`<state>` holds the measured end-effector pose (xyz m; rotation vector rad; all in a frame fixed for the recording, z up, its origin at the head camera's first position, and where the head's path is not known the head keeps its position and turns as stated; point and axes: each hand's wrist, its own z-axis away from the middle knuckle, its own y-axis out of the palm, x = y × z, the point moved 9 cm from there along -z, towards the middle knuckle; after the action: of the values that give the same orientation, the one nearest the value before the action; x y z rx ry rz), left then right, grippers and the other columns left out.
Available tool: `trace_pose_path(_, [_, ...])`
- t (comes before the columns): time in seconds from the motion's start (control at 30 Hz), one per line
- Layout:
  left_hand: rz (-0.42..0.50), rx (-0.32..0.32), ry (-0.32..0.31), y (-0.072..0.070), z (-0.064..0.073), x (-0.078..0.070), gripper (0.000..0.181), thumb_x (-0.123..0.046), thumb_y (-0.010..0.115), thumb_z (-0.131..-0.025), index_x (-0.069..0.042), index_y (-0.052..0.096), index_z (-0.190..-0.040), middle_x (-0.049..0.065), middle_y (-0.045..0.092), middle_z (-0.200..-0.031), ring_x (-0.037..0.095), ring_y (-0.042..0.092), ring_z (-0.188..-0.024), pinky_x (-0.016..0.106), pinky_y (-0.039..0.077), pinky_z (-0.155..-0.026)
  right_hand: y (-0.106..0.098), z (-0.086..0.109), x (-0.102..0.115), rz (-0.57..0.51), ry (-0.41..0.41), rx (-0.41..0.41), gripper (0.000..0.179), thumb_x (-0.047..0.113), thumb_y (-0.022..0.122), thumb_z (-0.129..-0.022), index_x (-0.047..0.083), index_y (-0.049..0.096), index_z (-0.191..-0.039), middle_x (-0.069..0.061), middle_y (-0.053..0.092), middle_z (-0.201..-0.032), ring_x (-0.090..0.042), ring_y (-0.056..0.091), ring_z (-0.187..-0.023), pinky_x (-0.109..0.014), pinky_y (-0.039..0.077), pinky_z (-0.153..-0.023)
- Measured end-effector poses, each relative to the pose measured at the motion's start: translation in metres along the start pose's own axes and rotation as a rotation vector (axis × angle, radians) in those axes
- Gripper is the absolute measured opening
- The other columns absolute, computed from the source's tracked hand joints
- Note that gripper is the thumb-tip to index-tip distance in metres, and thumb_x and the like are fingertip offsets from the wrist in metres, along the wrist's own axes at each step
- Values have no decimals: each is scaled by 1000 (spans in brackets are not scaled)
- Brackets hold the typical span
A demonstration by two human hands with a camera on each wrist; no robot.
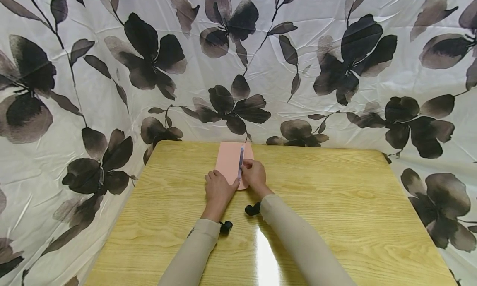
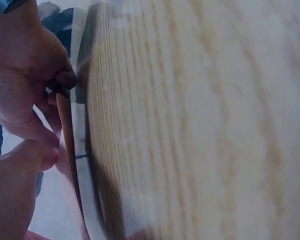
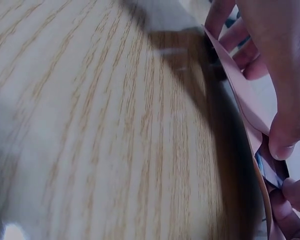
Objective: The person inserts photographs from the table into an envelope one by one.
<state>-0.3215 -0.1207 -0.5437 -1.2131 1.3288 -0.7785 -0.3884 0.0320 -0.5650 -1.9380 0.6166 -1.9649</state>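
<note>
A pink envelope [image 1: 228, 158] lies at the far edge of the wooden table, its rounded flap toward the right. Along its opening shows a narrow strip of a bluish card [image 1: 241, 155], mostly hidden inside; the right wrist view also catches this card [image 3: 270, 170] between the pink layers. My left hand [image 1: 219, 191] rests on the envelope's near left part, fingers laid over it and thumb at the opening. With thumb and fingertips, my right hand [image 1: 255, 175] pinches the card's edge over the flap.
The wooden table [image 1: 335, 203] stretches out on both sides and toward me. Behind and to the left hangs a white cloth [image 1: 290, 83] with dark flowers. Black wrist devices [image 1: 226, 227] sit at both sleeve cuffs, low over the tabletop.
</note>
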Motion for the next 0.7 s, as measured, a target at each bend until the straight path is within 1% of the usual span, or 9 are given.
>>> trace_pose_path(0.13, [-13, -2, 4, 0, 0, 0, 92, -60, 73, -93, 21, 54, -132, 32, 60, -117, 41, 57, -109, 46, 53, -86, 1, 0, 0, 51, -11, -4, 26, 15, 75, -101, 11, 81, -126, -7, 81, -105, -28, 73, -102, -44, 57, -91])
trace_pose_path(0.27, [-27, -5, 9, -1, 0, -1, 91, -60, 73, -93, 21, 55, -131, 31, 60, -116, 41, 57, -107, 46, 53, -85, 1, 0, 1, 80, -28, -6, 27, 15, 75, -100, 11, 81, -126, -6, 81, -103, -28, 74, -103, -45, 54, -97])
trace_pose_path(0.37, [-26, -3, 6, -1, 0, -1, 90, -60, 73, -93, 20, 55, -129, 30, 59, -114, 40, 56, -106, 45, 54, -83, 0, 1, 2, 77, -36, -5, 27, 15, 74, -100, 10, 81, -126, -7, 81, -103, -29, 74, -103, -47, 52, -100])
trace_pose_path(0.47, [-22, 1, 2, 0, 1, -1, 89, -60, 73, -93, 20, 55, -129, 30, 59, -114, 40, 56, -106, 45, 55, -82, -1, 2, 2, 71, -30, -6, 27, 15, 74, -100, 10, 81, -125, -7, 81, -103, -29, 74, -103, -47, 52, -100])
trace_pose_path(0.57, [-23, 5, 0, 0, 1, -1, 89, -60, 73, -93, 20, 54, -129, 30, 59, -115, 40, 55, -106, 45, 55, -82, -1, 2, 2, 70, -26, -4, 27, 16, 74, -100, 10, 81, -126, -7, 81, -103, -28, 73, -103, -46, 53, -98])
trace_pose_path(0.7, [-29, 10, 3, 1, 1, -1, 90, -60, 73, -94, 20, 54, -130, 31, 59, -116, 40, 55, -107, 45, 54, -83, -2, 4, 2, 58, -42, -8, 26, 15, 74, -100, 9, 81, -124, -7, 80, -103, -28, 73, -101, -46, 55, -95])
